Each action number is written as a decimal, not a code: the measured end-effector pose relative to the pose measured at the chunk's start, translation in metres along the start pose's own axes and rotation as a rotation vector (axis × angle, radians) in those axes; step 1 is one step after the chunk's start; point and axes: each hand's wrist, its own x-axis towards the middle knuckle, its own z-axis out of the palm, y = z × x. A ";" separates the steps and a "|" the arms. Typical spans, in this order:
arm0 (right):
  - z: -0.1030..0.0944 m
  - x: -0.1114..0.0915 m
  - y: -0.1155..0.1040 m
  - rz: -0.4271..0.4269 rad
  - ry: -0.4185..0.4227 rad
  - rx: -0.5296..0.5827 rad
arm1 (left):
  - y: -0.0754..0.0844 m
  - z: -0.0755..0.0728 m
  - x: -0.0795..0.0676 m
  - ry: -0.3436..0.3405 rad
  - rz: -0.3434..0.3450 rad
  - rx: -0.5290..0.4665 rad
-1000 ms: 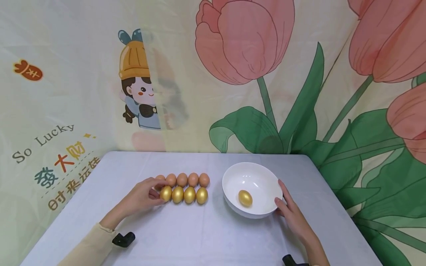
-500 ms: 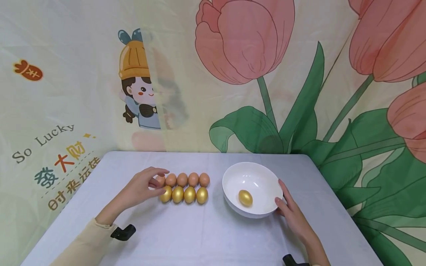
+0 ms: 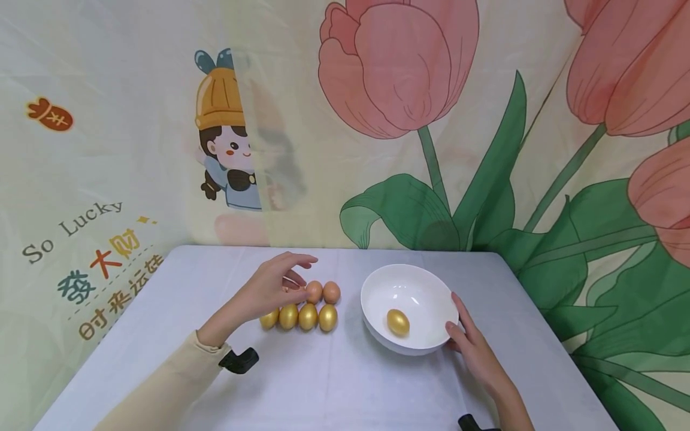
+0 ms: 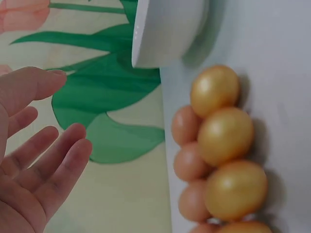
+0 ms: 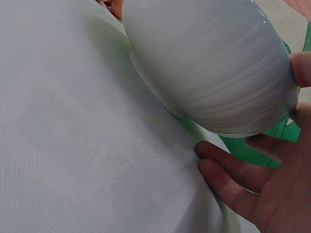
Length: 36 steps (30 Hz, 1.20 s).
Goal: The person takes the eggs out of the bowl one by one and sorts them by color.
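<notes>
My left hand [image 3: 264,292] hovers above the row of brown eggs [image 3: 331,292], covering several of them in the head view. In the left wrist view, its loosely bent fingers hold nothing, apart from the eggs. A row of gold eggs [image 3: 308,316] lies in front of the brown ones. To their right stands a white bowl [image 3: 377,287], with one gold egg [image 3: 398,322] inside. My right hand [image 3: 478,353] holds the bowl at its right side, thumb near the rim. The right wrist view shows some fingertips [image 5: 203,148] below the bowl's curved wall.
A white cloth [image 3: 302,383] covers the table. Behind it hangs a backdrop [image 3: 302,227] printed with tulips and a cartoon figure. Black wrist devices [image 3: 239,360] sit at both wrists.
My left hand has left the leftmost gold egg, risen, and moved right over the brown eggs. The eggs have stayed in place. My right hand and the bowl have not moved.
</notes>
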 end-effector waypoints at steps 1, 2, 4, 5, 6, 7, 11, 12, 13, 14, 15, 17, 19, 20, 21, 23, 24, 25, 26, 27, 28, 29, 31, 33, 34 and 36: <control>0.000 0.000 0.000 0.001 0.001 0.001 | 0.004 0.003 0.003 -0.007 -0.001 -0.011; 0.001 0.001 0.000 0.004 0.002 0.002 | 0.007 0.007 0.007 -0.011 0.005 -0.018; 0.001 0.000 0.000 0.008 0.001 0.002 | 0.014 0.013 0.013 -0.020 0.012 -0.039; 0.001 0.000 0.001 0.006 0.002 0.002 | 0.017 0.017 0.017 -0.023 0.018 -0.047; 0.001 0.000 0.001 0.007 0.001 0.003 | 0.020 0.021 0.020 -0.028 0.022 -0.057; 0.000 0.000 0.001 0.008 -0.001 0.004 | 0.023 0.025 0.023 -0.032 0.025 -0.060; 0.000 0.000 0.002 0.005 -0.007 0.011 | 0.034 0.042 0.034 -0.054 0.024 -0.098; 0.000 0.000 0.002 0.006 -0.008 0.012 | 0.037 0.047 0.037 -0.061 0.023 -0.109; 0.000 0.000 0.002 0.006 -0.010 0.014 | 0.038 0.051 0.040 -0.067 0.026 -0.118; 0.000 0.001 0.002 0.007 -0.009 0.016 | 0.039 0.056 0.043 -0.071 0.035 -0.128; 0.000 0.001 0.002 0.008 -0.009 0.017 | 0.041 0.060 0.045 -0.074 0.038 -0.135; 0.000 0.001 0.002 0.009 -0.007 0.017 | 0.042 0.069 0.051 -0.083 0.042 -0.150; 0.000 0.001 0.002 0.009 -0.005 0.015 | 0.043 0.079 0.056 -0.095 0.052 -0.168; 0.000 0.001 0.001 0.010 -0.005 0.014 | 0.044 0.083 0.058 -0.100 0.055 -0.170; 0.000 0.001 0.001 0.010 -0.006 0.013 | 0.044 0.087 0.060 -0.108 0.052 -0.170; 0.000 0.001 0.001 0.013 -0.007 0.011 | 0.045 0.097 0.065 -0.123 0.057 -0.172; 0.000 0.001 0.001 0.014 -0.007 0.010 | 0.045 0.101 0.067 -0.130 0.054 -0.169; 0.000 0.001 0.000 0.014 -0.007 0.010 | 0.045 0.105 0.069 -0.136 0.052 -0.167; 0.000 0.001 0.000 0.013 -0.007 0.009 | 0.045 0.109 0.071 -0.141 0.049 -0.162; 0.000 0.001 0.000 0.013 -0.007 0.007 | 0.045 0.112 0.073 -0.148 0.043 -0.162; 0.000 0.002 0.000 0.014 -0.007 0.007 | 0.045 0.115 0.074 -0.155 0.038 -0.163; 0.000 0.002 0.000 0.015 -0.007 0.005 | 0.045 0.118 0.076 -0.163 0.031 -0.164; 0.001 0.002 0.000 0.018 -0.005 0.004 | 0.046 0.124 0.079 -0.182 0.011 -0.160; 0.000 0.001 0.000 0.022 -0.006 0.004 | 0.047 0.129 0.081 -0.198 -0.004 -0.141; 0.000 0.001 0.000 0.025 -0.008 0.007 | 0.047 0.132 0.082 -0.205 -0.010 -0.131; 0.000 0.000 0.000 0.031 -0.010 0.009 | 0.048 0.137 0.084 -0.221 -0.022 -0.116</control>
